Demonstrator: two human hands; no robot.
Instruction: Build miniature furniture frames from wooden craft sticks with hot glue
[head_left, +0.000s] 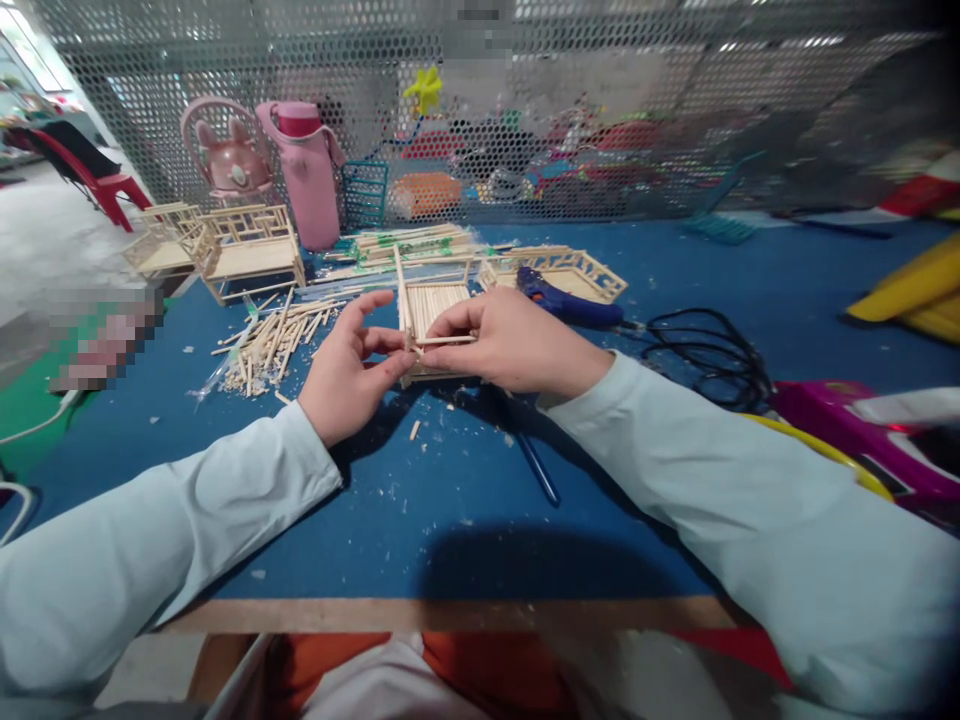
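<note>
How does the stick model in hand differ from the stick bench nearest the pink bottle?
Left hand and right hand hold the stick model; the stick bench stands untouched. The model has a long stick jutting up; the bench has a railed back. Both are built of pale sticks.

A little frame (431, 303) built from pale wooden sticks is held over the blue tabletop (337, 540), its slats lined up side by side and one longer stick left poking up on the left. A short pale stick (448, 340) is pinched roughly level across its front, though any contact can't be made out.
</note>
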